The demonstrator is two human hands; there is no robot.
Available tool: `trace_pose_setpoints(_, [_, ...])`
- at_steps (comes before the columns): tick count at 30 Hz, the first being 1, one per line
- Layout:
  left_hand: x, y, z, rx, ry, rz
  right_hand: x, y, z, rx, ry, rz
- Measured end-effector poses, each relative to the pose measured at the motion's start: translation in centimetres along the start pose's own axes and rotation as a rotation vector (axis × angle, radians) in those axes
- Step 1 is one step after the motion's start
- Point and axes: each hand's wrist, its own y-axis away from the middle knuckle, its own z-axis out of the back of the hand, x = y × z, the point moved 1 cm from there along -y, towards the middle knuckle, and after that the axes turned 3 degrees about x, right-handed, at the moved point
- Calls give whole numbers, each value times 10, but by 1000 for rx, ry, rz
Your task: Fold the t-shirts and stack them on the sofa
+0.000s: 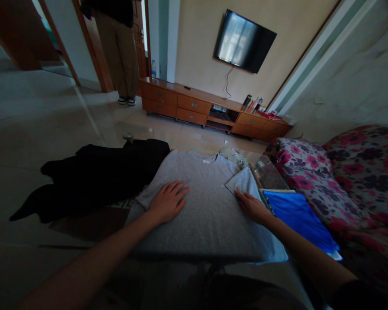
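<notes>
A grey T-shirt lies spread on a low glass table, its collar at the far side and its lower hem hanging toward me. My left hand rests flat on the shirt's left part, fingers spread. On the right, the T-shirt's sleeve is folded inward over the body. My right hand touches the lower edge of that sleeve with its fingers stretched out; its thumb is hard to make out.
Black clothing lies left of the shirt. Blue folded fabric is at the right, beside a flowered sofa. Beyond stand a wooden TV cabinet, a wall television and a person by a doorway.
</notes>
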Motion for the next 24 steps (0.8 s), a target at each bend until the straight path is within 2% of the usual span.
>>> trace_pose_setpoints(3, [2, 1, 2, -6, 7, -7, -24, 9, 9, -93, -195, 74])
trace_pose_setpoints(5, [0, -3, 5, -5, 9, -1, -52, 21, 16, -200, -292, 35])
trace_pose_setpoints(7, [-7, -13, 9, -10, 3, 23, -81, 41, 17, -268, -291, -14])
trace_pose_setpoints(10, [-35, -44, 12, -30, -3, 30, -108, 74, 10, -246, -127, -39])
trace_pose_setpoints(14, [-99, -100, 2, -21, 91, -149, -103, 102, -6, -183, 122, -39])
trace_pose_setpoints(16, [-128, -124, -8, -54, 141, -189, -92, 102, -11, -186, 186, -52])
trace_pose_setpoints(18, [-149, -140, -20, -97, 183, -203, -83, 97, -14, -199, 224, -72])
trace_pose_setpoints(21, [-160, -152, -40, -106, 223, -239, -75, 86, -16, -215, 259, -81])
trace_pose_setpoints(24, [-158, -154, -56, -62, 221, -256, -75, 80, -15, -195, 274, -32])
